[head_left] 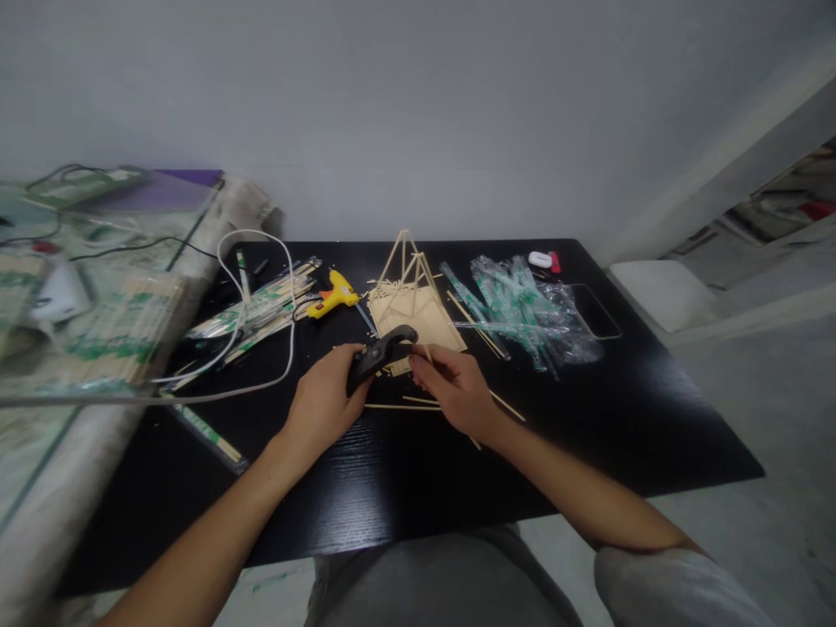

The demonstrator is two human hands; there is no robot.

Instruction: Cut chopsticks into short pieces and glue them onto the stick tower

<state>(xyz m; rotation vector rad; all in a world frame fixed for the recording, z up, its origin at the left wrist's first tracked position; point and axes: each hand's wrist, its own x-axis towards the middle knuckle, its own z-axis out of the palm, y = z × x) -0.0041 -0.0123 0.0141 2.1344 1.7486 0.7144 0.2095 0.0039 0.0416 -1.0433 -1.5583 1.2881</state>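
Observation:
My left hand point(327, 389) is closed around a black hand cutter point(380, 351) with a curved, hooked jaw pointing right. Close to that jaw, my right hand point(457, 387) pinches a thin wooden stick point(428, 352), mostly hidden by the fingers. Just beyond both hands stands a frame of glued wooden sticks point(406, 270), rising to a peak over a pale wooden board point(428, 324). Short cut stick pieces point(383, 294) are scattered at the board's left side. Loose sticks point(398, 406) lie on the black table below the hands.
A yellow glue gun point(335, 294) lies left of the board. Packaged chopsticks point(274, 300) and a looping white cable point(291, 322) are further left. Crumpled plastic wrappers point(522, 300) and a small white case point(540, 259) lie right on the black table point(627, 418). A white stool point(659, 292) stands beyond.

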